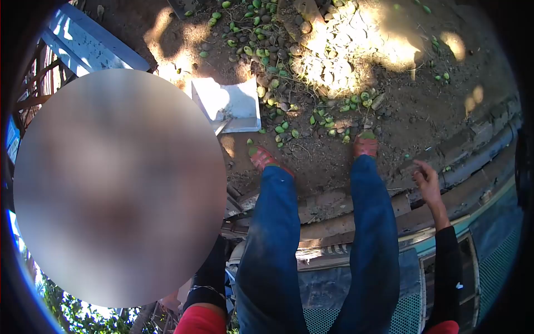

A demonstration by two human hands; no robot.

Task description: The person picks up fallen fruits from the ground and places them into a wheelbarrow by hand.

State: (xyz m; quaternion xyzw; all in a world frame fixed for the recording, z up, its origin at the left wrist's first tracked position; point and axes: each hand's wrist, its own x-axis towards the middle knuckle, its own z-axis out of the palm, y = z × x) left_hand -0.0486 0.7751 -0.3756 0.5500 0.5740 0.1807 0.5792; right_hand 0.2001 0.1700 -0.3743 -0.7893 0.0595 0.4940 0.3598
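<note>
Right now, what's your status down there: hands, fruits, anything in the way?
Right hand empty, loosely curled; left hand out of sight. Green fruits scattered across the dirt ahead. Possible obstacle: white dustpan-like pan near the left shoe.

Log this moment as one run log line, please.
right hand: nothing seen in it | left hand: not visible | tray: on ground, beside fruit | fruit: loose on ground, partly sunlit

Left hand is hiding behind a big round blur (119, 189), black sleeve (213, 273) disappearing underneath; bottom edge is cropping blue trousers (270, 245).
</note>
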